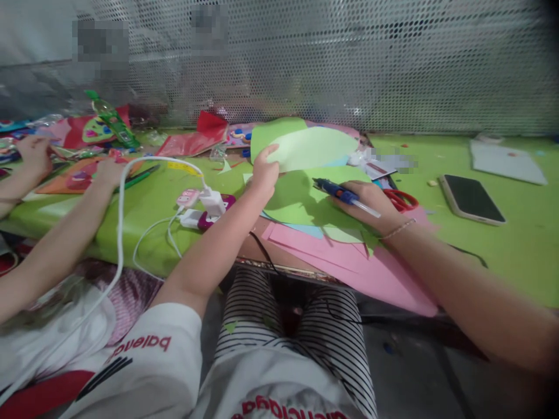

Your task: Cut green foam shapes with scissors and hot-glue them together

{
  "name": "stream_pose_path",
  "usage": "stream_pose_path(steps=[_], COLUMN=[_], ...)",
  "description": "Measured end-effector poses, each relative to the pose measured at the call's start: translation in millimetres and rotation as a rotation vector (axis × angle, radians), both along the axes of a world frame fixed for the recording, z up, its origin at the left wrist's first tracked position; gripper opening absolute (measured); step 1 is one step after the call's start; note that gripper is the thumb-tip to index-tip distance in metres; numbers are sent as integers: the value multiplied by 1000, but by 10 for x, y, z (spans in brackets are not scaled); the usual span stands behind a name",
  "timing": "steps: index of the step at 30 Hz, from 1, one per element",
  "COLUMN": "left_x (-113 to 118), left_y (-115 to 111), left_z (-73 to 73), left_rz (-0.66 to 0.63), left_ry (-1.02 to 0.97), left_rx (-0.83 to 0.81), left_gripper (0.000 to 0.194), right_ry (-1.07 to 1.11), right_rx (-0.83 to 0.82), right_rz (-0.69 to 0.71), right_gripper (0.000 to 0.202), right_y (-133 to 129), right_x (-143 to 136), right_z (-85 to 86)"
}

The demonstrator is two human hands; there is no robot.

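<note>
My left hand (265,172) is closed on the edge of a pale green paper piece (314,146), which it holds raised over the work area. Behind it shows a darker green sheet. In my right hand (364,201) is a blue glue gun (335,190) with a clear glue stick jutting from its rear; its tip points left over a green paper (297,198). Pink sheets (332,259) and a bit of light blue paper lie beneath the green paper. Red-handled scissors (400,200) rest just beyond my right wrist.
A phone (473,198) and a white sheet (506,161) lie to the right. Plugs on a power strip (212,203) and a looping white cable (121,233) are at left. Further left, another person's hands work near a green bottle (114,122). A perforated metal panel (279,64) stands behind.
</note>
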State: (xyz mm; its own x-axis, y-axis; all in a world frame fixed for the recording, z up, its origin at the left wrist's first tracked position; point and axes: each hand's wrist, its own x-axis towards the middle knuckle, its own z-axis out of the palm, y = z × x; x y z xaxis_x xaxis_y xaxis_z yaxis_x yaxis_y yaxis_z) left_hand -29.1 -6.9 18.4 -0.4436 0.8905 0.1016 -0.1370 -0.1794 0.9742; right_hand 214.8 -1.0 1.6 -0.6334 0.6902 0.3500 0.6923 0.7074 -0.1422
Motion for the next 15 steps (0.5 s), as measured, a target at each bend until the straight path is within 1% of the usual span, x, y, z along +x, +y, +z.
stream_pose_path(steps=[2, 5, 10, 15], left_x=[-13, -18, -6, 14], left_y=[18, 31, 26, -19], left_z=[1, -13, -33, 2], left_rz=[26, 21, 13, 19], left_ry=[-6, -20, -1, 23], left_rx=[-26, -45, -40, -52], left_gripper=[58, 59, 60, 60], right_ry=[-5, -15, -35, -89], right_rx=[-8, -40, -72, -62], right_rz=[-4, -27, -35, -25], right_gripper=[25, 26, 18, 16], right_y=[-4, -6, -15, -73], right_x=[2, 2, 0, -34], right_z=[5, 3, 3, 47])
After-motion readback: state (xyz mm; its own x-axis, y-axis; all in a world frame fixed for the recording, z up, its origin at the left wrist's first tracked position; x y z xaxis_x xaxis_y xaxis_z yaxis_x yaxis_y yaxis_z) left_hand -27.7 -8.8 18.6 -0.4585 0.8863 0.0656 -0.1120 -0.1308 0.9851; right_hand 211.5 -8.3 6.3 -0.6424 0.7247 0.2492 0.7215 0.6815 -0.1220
